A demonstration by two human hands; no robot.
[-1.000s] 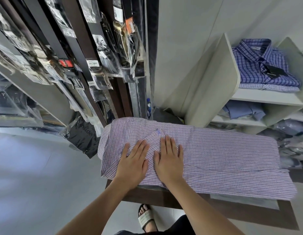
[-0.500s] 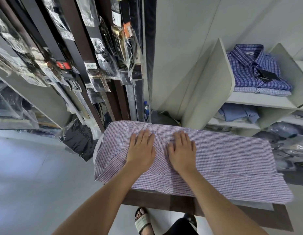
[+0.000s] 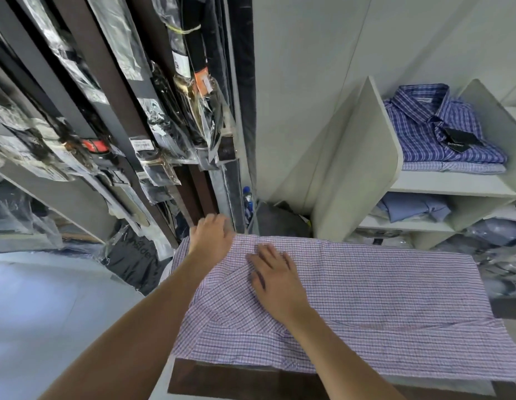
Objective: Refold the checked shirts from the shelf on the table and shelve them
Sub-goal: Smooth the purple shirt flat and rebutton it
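Observation:
A pink-and-purple checked shirt (image 3: 375, 295) lies spread face down over the dark wooden table (image 3: 239, 381). My left hand (image 3: 212, 238) reaches over the shirt's far left corner with its fingers curled at the edge; whether it grips the cloth I cannot tell. My right hand (image 3: 275, 274) lies flat on the shirt near its left end, fingers apart, pressing on a folded part. Two folded blue checked shirts (image 3: 441, 134) are stacked on the upper white shelf (image 3: 441, 184) at the right.
Belts and ties in plastic sleeves (image 3: 164, 140) hang on dark panels to the left. A folded plain blue shirt (image 3: 415, 206) lies on the lower shelf. A water bottle (image 3: 247, 202) and a dark bag (image 3: 279, 222) stand behind the table. Bagged clothes (image 3: 499, 255) fill the right.
Both hands have slid away from me across the shirt. My left hand has gone furthest, up to the far left corner. My right hand stays flat on the cloth.

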